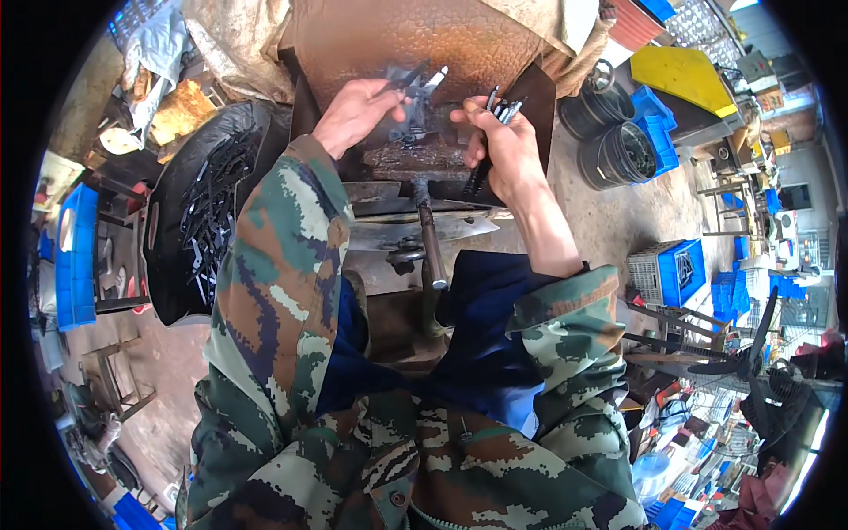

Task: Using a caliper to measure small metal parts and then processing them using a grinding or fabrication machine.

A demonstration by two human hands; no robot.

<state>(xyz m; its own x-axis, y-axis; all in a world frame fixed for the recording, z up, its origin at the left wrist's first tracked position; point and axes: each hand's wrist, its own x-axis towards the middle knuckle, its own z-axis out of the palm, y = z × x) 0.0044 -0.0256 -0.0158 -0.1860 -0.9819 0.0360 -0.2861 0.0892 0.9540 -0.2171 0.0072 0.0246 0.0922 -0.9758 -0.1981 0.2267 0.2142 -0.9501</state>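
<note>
My left hand [360, 115] is closed in a pinch on a thin dark metal piece [412, 76] above the work machine. A bright glint [436, 78] shows beside that piece; smear hides its exact shape. My right hand [507, 146] is wrapped round a bundle of narrow dark metal strips [508, 111], whose ends stick out above the fingers and below the palm. Between and below both hands lies the machine's rusty metal bed [402, 161], with a blurred, bluish-grey working spot in its middle. A brown, stained shield [389, 40] rises behind it.
A black tub [163, 238] full of dark metal strips [216, 194] stands at the left. A steel rod [430, 238] juts toward me below the bed. Black buckets [618, 157] and a blue crate [680, 272] stand at the right, a blue bin [78, 256] at far left.
</note>
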